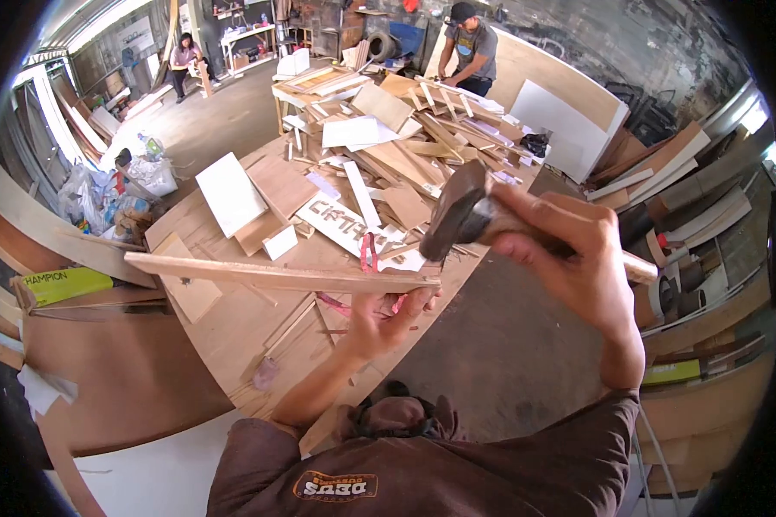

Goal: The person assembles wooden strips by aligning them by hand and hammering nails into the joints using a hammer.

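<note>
1. Workshop floor (233, 112) shows at the upper left of the frame, with a person (184, 62) beside it and bags (103, 202) bunched lower down at the left edge.
2. Table (207, 323): its bare wooden top runs through the middle of the frame, and a pile (388, 159) of offcuts covers its far part, upper centre.
3. Strip (276, 272): it lies across the frame, left of centre to centre, held up over the table. It looks light and stiff, probably dry and a little rough; thin enough to split near an end. Best held from below, close to the end being steadied, fingertips clear of the top edge.
4. Left hand (384, 323), centre: thumb and fingers pinch the strip near its right end, from underneath.
5. Hammer (459, 211), just right of centre: its dark head is close above that end; contact is unclear. Likely head-heavy and rigid, best gripped along the handle.
6. Right hand (578, 246): fingers wrapped around the handle, whose butt pokes out beyond.
7. Boards (681, 168) lean at the right edge.
</note>
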Motion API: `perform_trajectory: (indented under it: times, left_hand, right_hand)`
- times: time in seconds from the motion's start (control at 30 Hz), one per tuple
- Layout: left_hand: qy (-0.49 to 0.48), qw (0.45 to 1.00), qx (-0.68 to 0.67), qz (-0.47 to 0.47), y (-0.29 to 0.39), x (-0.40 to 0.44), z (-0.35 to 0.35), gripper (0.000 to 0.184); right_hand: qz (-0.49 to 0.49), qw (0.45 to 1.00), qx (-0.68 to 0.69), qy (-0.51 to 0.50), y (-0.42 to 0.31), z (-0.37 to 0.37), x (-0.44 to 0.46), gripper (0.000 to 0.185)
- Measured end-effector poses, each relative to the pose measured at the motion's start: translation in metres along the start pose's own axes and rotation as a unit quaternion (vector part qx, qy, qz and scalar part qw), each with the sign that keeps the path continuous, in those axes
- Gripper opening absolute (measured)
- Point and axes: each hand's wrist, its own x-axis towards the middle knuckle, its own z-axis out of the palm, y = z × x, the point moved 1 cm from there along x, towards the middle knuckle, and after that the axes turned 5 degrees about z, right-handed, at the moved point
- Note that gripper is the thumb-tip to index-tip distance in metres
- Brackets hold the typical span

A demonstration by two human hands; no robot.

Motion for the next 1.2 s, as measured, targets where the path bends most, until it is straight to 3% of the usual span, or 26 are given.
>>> perform_trajectory:
  times: [0.07, 0.13, 0.2, 0.27, 0.33, 0.37, 0.43, 0.53, 0.6, 0.7, 0.73, 0.8, 0.87, 0.93, 0.97, 1.0, 1.07, 1.2]
  left_hand:
    - [-0.016, 1.0, -0.001, -0.016, -0.005, 0.001, 0.005, 0.014]
    - [-0.037, 0.999, 0.008, -0.018, -0.009, 0.001, 0.012, 0.013]
    - [-0.04, 0.999, 0.014, -0.031, -0.011, 0.001, 0.017, 0.014]
    - [-0.042, 0.998, 0.018, -0.042, -0.015, 0.002, 0.022, 0.014]
    - [-0.061, 0.998, -0.004, -0.031, -0.019, 0.003, 0.025, 0.015]
    - [-0.061, 0.998, -0.004, -0.031, -0.023, 0.003, 0.027, 0.015]
    - [-0.083, 0.995, 0.058, -0.004, -0.033, 0.003, 0.035, 0.016]
    - [-0.069, 0.996, 0.025, -0.045, -0.035, 0.007, 0.042, 0.016]
    - [-0.077, 0.996, 0.035, -0.02, -0.043, 0.005, 0.044, 0.016]
    - [-0.09, 0.995, 0.041, -0.004, -0.046, 0.007, 0.046, 0.015]
    - [-0.097, 0.995, 0.033, -0.013, -0.047, 0.008, 0.048, 0.014]
    - [-0.089, 0.995, 0.018, -0.033, -0.051, 0.006, 0.052, 0.014]
    - [-0.082, 0.995, 0.006, -0.054, -0.051, 0.006, 0.053, 0.014]
    - [-0.118, 0.992, 0.048, -0.015, -0.051, 0.011, 0.053, 0.014]
    - [-0.116, 0.992, 0.049, -0.012, -0.053, 0.011, 0.054, 0.014]
    - [-0.103, 0.994, 0.033, -0.017, -0.057, 0.009, 0.058, 0.014]
    - [-0.092, 0.995, 0.015, -0.022, -0.063, 0.008, 0.06, 0.014]
    - [-0.083, 0.995, 0.03, -0.041, -0.065, 0.007, 0.055, 0.013]
  right_hand:
    - [-0.013, 0.997, -0.034, -0.062, 0.005, -0.003, -0.004, 0.041]
    - [-0.004, 0.996, -0.061, -0.06, 0.002, -0.005, -0.007, 0.041]
    - [0.0, 0.999, -0.002, 0.046, 0.004, -0.007, -0.009, 0.046]
    - [0.035, 0.997, -0.002, 0.073, 0.005, -0.013, -0.013, 0.047]
    - [-0.003, 0.995, -0.076, -0.062, 0.013, -0.018, -0.017, 0.048]
    - [-0.002, 0.995, -0.077, -0.062, 0.014, -0.019, -0.018, 0.048]
    - [0.012, 0.997, -0.077, -0.023, 0.014, -0.02, -0.021, 0.047]
    - [0.028, 0.997, -0.064, 0.03, 0.017, -0.02, -0.024, 0.045]
    - [0.036, 0.996, -0.048, 0.063, 0.02, -0.023, -0.028, 0.043]
    - [0.038, 0.986, -0.147, -0.075, 0.024, -0.035, -0.033, 0.044]
    - [0.04, 0.985, -0.148, -0.077, 0.026, -0.034, -0.033, 0.044]
    - [0.066, 0.992, -0.098, 0.053, 0.031, -0.031, -0.034, 0.044]
    - [0.066, 0.992, -0.059, 0.085, 0.035, -0.029, -0.036, 0.043]
    - [0.011, 0.987, -0.149, -0.062, 0.039, -0.032, -0.039, 0.044]
    - [0.042, 0.987, -0.139, -0.073, 0.037, -0.034, -0.039, 0.043]
    - [0.04, 0.987, -0.139, -0.074, 0.037, -0.033, -0.038, 0.043]
    - [0.076, 0.992, -0.085, 0.044, 0.042, -0.032, -0.038, 0.041]
    - [0.069, 0.997, -0.038, -0.015, 0.049, -0.029, -0.04, 0.041]
